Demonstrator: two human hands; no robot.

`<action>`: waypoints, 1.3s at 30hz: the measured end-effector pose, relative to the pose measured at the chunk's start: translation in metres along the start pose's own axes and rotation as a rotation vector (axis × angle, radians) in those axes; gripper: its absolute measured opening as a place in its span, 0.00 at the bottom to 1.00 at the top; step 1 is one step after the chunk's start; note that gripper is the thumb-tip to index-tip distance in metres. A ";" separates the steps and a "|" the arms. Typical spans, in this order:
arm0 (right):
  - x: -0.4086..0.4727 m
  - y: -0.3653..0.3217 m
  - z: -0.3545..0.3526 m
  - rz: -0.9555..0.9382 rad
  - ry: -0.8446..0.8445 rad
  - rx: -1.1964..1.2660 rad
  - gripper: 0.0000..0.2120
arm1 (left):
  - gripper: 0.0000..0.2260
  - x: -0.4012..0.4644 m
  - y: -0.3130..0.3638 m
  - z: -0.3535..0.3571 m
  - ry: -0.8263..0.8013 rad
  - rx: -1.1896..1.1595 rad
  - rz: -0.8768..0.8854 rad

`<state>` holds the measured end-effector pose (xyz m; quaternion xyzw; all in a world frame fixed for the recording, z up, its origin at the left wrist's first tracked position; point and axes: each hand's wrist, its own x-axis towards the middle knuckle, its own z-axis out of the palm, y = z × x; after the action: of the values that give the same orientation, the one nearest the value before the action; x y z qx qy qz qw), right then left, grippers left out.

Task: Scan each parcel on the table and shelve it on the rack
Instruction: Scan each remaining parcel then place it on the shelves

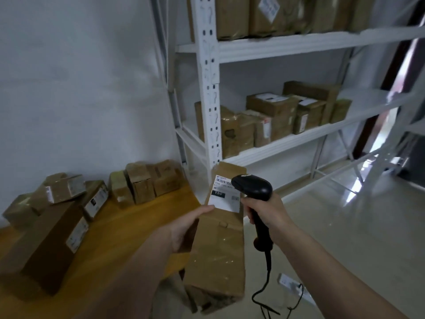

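Note:
My left hand point(187, 227) grips a long brown cardboard parcel point(218, 249) by its left side, thumb lying on the top face near the white shipping label point(226, 196). The parcel is held in the air past the right end of the wooden table point(128, 226). My right hand point(266, 215) grips the handle of a black barcode scanner point(253, 187), whose head sits just over the label's right edge. Several brown parcels point(142, 183) lie on the table. The white metal rack point(287, 46) stands behind, with several boxes on its shelves.
A large dark brown box point(49, 245) lies at the table's left front. The scanner's black cable point(266, 293) hangs to the pale tiled floor, near a white power strip point(289, 283). A second white rack point(391, 162) stands at the right.

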<state>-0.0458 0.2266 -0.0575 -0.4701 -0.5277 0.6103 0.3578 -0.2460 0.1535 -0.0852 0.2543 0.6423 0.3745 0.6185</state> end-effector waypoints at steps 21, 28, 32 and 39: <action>0.087 -0.055 -0.271 -0.128 0.258 0.289 0.04 | 0.29 0.108 0.135 0.262 -0.375 -0.070 0.198; 0.109 -0.054 -0.346 -0.105 0.303 0.297 0.06 | 0.19 0.156 0.159 0.341 -0.314 -0.145 0.220; 0.126 -0.050 -0.372 -0.093 0.372 0.337 0.07 | 0.25 0.182 0.173 0.368 -0.380 -0.032 0.148; 0.162 -0.059 -0.400 -0.114 0.524 0.356 0.07 | 0.32 0.226 0.214 0.400 -0.561 -0.040 0.152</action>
<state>0.2828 0.5120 -0.0317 -0.5110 -0.3282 0.5301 0.5917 0.0946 0.5244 -0.0334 0.3832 0.4176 0.3473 0.7471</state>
